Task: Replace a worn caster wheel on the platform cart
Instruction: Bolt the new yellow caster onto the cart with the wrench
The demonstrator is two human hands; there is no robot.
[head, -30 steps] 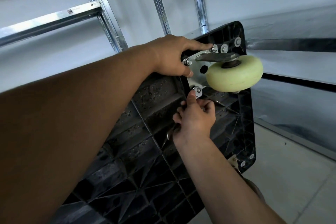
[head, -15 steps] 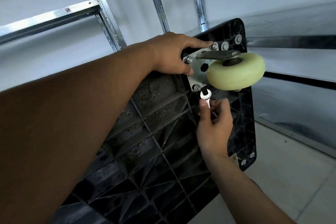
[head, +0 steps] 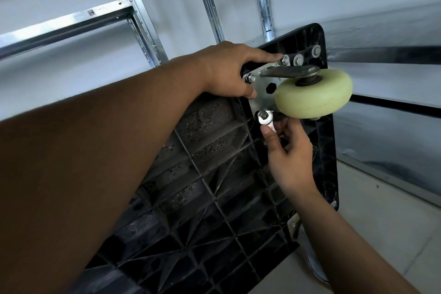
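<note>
The left forearm reaches across from the lower left. The left hand [head: 229, 71] lies open against the upturned black ribbed plastic platform cart [head: 202, 174]. Its index finger stretches straight to a steel nut at the top of the flat zinc-grey mounting plate [head: 261, 96], its thumb presses flat beside the plate's left edge, and its other fingers are hidden.

The right arm comes up from the lower right. The right hand [head: 288, 150] pinches the shaft of a small polished silver spanner [head: 267, 122] between thumb and curled fingers. The spanner's open head sits round the hex nut [head: 263, 116] at the plate's lower left corner.

The smooth pale yellow-green caster wheel [head: 315, 93], a thick rounded disc, stands out from the plate near the cart's upper right corner, just above the right hand. The cart's underside is a lattice of moulded ribs, speckled with dirt. Behind it stand slotted galvanised steel shelf uprights [head: 133, 14], and pale floor tiles [head: 381, 222] show at the lower right.
</note>
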